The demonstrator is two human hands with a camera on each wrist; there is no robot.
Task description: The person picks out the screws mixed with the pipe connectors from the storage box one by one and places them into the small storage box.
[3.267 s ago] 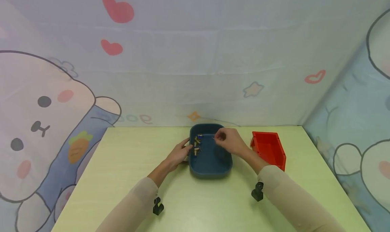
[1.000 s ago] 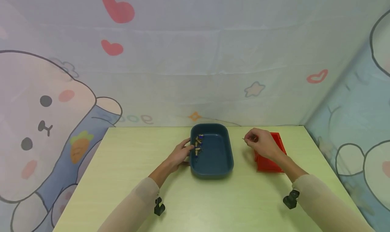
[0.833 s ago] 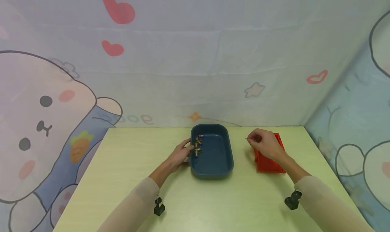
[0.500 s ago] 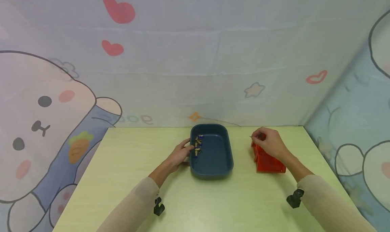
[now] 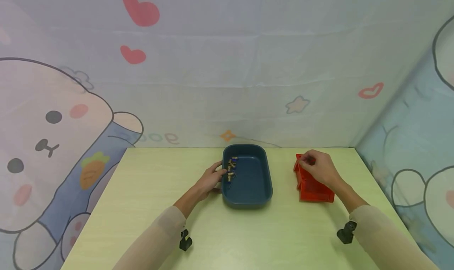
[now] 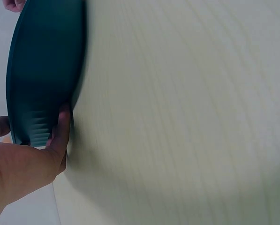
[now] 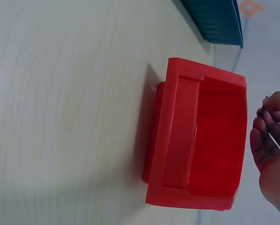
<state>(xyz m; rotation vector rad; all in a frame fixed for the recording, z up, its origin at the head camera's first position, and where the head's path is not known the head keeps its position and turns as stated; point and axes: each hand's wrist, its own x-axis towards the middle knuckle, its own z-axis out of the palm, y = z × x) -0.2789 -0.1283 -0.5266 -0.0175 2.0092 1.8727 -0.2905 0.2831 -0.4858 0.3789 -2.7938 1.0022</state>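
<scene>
My left hand (image 5: 209, 180) grips the left wall of a dark blue tray (image 5: 248, 201), thumb over the rim and fingers against the outside, as the left wrist view also shows. Several small brass-coloured and bluish parts (image 5: 229, 177) lie along the tray's left side. Over the far end of a red plastic bin (image 5: 317, 195), my right hand (image 5: 320, 168) pinches a small dark piece (image 7: 261, 111) between thumb and fingers. That piece is too small to tell its kind; it looks like a screw. In the right wrist view the hand is beyond the bin's rim, apart from it.
Both containers stand on a pale wood-grain table (image 5: 149, 183), with a gap between them. A printed cloth (image 5: 213, 84) hangs behind the table's far edge. A black wrist camera (image 5: 346, 233) is on the right sleeve, another (image 5: 185, 240) on the left.
My right hand has moved right from above the blue tray to above the red bin, carrying the small piece. The left hand and the tray have stayed put.
</scene>
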